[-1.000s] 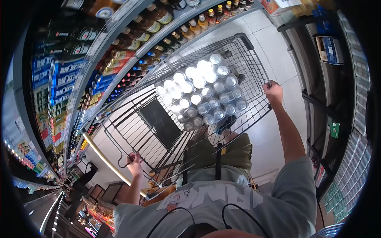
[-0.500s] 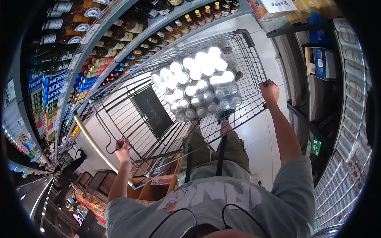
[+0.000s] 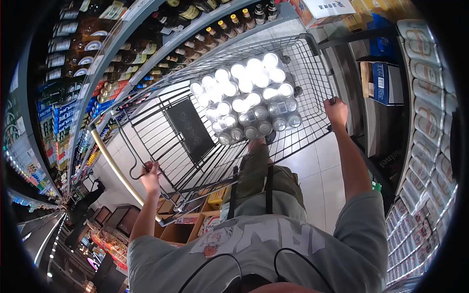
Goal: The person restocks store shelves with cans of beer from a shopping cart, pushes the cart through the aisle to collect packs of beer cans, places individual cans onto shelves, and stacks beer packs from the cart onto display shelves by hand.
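Observation:
A wire shopping cart point(image 3: 312, 63) stretches across the view in front of my body, its pale handle bar point(image 3: 115, 168) at the left. My left hand point(image 3: 151, 177) is closed around the wire frame beside that handle. On the far right my right hand point(image 3: 336, 112) grips the rim at the other end of the cart. Inside lie several drink packs point(image 3: 249, 117), a block of shiny round tops. Strong glare washes out the upper tops, so whether they are cans or bottles I cannot tell. A dark plastic panel point(image 3: 189, 131) sits in the wire near the handle.
Shelves of bottles point(image 3: 244, 20) curve along the cart's far side. To the right are stacked cans point(image 3: 422, 73) and a blue box point(image 3: 387, 83) on a dark rack. Cardboard boxes point(image 3: 188, 229) stand low, close to my left. Tiled floor point(image 3: 312, 171) shows beside my legs.
The shelf bottles have slid leftward in view as the cart and I moved toward its right end. My legs have shifted in a step. Both hands keep their grip.

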Tool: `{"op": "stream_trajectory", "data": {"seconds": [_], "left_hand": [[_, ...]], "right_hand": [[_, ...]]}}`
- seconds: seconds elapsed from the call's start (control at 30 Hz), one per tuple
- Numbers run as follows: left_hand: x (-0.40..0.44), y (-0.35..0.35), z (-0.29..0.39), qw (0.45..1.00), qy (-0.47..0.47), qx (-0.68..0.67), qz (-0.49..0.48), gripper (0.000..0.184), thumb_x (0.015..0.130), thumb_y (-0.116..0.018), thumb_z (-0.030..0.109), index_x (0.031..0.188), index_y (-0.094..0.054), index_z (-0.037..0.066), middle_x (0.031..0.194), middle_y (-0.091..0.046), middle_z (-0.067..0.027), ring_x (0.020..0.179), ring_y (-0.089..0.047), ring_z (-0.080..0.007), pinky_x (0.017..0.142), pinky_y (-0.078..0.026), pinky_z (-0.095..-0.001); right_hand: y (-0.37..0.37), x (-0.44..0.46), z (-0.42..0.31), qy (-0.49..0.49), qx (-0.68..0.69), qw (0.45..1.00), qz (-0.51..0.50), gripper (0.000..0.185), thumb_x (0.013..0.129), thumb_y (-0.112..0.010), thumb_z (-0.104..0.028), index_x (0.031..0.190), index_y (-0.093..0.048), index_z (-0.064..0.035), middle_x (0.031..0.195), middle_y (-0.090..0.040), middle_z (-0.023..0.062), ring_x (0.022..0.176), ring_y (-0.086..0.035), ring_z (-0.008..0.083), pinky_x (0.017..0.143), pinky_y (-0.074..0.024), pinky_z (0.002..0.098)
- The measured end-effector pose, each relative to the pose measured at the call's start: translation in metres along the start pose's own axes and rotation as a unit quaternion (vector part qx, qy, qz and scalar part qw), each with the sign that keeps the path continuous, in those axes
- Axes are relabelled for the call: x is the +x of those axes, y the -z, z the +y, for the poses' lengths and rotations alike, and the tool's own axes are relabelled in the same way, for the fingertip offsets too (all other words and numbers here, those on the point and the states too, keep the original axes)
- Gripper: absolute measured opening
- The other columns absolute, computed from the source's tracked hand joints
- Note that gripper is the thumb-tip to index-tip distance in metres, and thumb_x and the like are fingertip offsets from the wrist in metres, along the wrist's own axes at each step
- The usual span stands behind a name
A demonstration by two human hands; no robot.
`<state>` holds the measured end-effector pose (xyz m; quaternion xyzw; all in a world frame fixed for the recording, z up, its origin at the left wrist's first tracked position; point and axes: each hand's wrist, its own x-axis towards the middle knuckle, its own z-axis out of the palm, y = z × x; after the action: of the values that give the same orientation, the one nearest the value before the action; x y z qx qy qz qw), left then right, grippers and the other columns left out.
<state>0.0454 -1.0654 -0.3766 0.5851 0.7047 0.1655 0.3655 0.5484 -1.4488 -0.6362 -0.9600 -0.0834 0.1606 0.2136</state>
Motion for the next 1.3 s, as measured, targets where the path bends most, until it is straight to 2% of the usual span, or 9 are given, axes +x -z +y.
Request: {"op": "stream_trajectory", "data": {"seconds": [0.2, 0.43, 0.57, 0.63, 0.83, 1.1, 1.2, 1.3], "left_hand": [[-0.020, -0.032, 0.013, 1.000, 0.009, 0.000, 0.005, 0.023, 0.083, -0.072, 0.018, 0.098, -0.058, 0.008, 0.080, -0.056, 0.0005, 0.065, -0.053, -0.0087, 0.052, -0.044, -0.0239], [-0.049, -0.073, 0.035, 1.000, 0.002, 0.016, 0.024, 0.022, 0.082, -0.073, 0.017, 0.095, -0.057, 0.008, 0.078, -0.058, -0.0001, 0.062, -0.053, -0.0089, 0.052, -0.044, -0.0243], [-0.055, -0.085, 0.045, 1.000, 0.007, 0.015, 0.026, 0.021, 0.082, -0.073, 0.018, 0.092, -0.058, 0.008, 0.075, -0.058, 0.0004, 0.059, -0.052, -0.0089, 0.052, -0.043, -0.0239], [-0.060, -0.096, 0.049, 1.000, 0.016, 0.006, 0.021, 0.019, 0.083, -0.073, 0.015, 0.089, -0.056, 0.008, 0.071, -0.056, -0.0003, 0.057, -0.051, -0.0091, 0.048, -0.042, -0.0245], [-0.082, -0.119, 0.064, 1.000, 0.019, 0.010, 0.022, 0.020, 0.085, -0.070, 0.015, 0.090, -0.054, 0.004, 0.068, -0.055, -0.0022, 0.054, -0.051, -0.0110, 0.046, -0.041, -0.0249], [-0.087, -0.114, 0.099, 0.996, 0.046, 0.075, 0.001, 0.019, 0.083, -0.071, 0.020, 0.091, -0.059, 0.007, 0.071, -0.057, -0.0009, 0.057, -0.052, -0.0115, 0.051, -0.045, -0.0271], [-0.083, -0.112, 0.102, 0.997, 0.048, 0.067, -0.007, 0.019, 0.082, -0.072, 0.019, 0.092, -0.060, 0.007, 0.071, -0.057, -0.0005, 0.057, -0.052, -0.0112, 0.051, -0.046, -0.0274], [-0.088, -0.118, 0.102, 0.998, 0.035, 0.055, -0.014, 0.019, 0.082, -0.073, 0.019, 0.092, -0.061, 0.007, 0.072, -0.057, 0.0003, 0.058, -0.053, -0.0106, 0.052, -0.047, -0.0278]], "right_hand": [[0.010, 0.028, 0.036, -0.004, 0.023, 1.000, -0.001, 0.033, 0.079, -0.060, -0.035, 0.081, -0.066, -0.0035, 0.078, -0.069, 0.0182, 0.076, -0.066, 0.0390, 0.072, -0.0526, 0.0482], [0.026, 0.056, 0.071, -0.008, 0.044, 0.999, 0.023, 0.027, 0.077, -0.066, -0.030, 0.076, -0.062, -0.0030, 0.073, -0.066, 0.0166, 0.071, -0.065, 0.0381, 0.067, -0.0521, 0.0459], [0.046, 0.064, 0.075, 0.001, 0.047, 0.998, 0.031, 0.026, 0.078, -0.065, -0.028, 0.074, -0.061, -0.0033, 0.073, -0.066, 0.0179, 0.070, -0.064, 0.0391, 0.065, -0.0515, 0.0468], [0.048, 0.074, 0.085, -0.014, 0.051, 0.999, 0.013, 0.026, 0.077, -0.067, -0.030, 0.078, -0.065, -0.0044, 0.077, -0.067, 0.0190, 0.072, -0.066, 0.0388, 0.068, -0.0528, 0.0471], [0.079, 0.094, 0.099, -0.018, 0.053, 0.998, -0.005, 0.024, 0.077, -0.065, -0.029, 0.080, -0.066, -0.0048, 0.080, -0.068, 0.0185, 0.077, -0.067, 0.0384, 0.070, -0.0532, 0.0462], [0.101, 0.100, 0.092, -0.024, 0.025, 0.998, -0.057, 0.029, 0.080, -0.062, -0.032, 0.091, -0.068, -0.0052, 0.090, -0.069, 0.0181, 0.082, -0.067, 0.0386, 0.072, -0.0535, 0.0477], [0.107, 0.100, 0.092, -0.024, 0.067, 0.996, -0.052, 0.031, 0.079, -0.063, -0.029, 0.102, -0.064, -0.0077, 0.104, -0.066, 0.0173, 0.092, -0.065, 0.0369, 0.078, -0.0520, 0.0470], [0.116, 0.091, 0.099, 0.056, 0.107, 0.991, 0.055, 0.040, 0.077, -0.065, -0.024, 0.113, -0.058, -0.0097, 0.119, -0.058, 0.0143, 0.107, -0.057, 0.0347, 0.088, -0.0475, 0.0452]]}}
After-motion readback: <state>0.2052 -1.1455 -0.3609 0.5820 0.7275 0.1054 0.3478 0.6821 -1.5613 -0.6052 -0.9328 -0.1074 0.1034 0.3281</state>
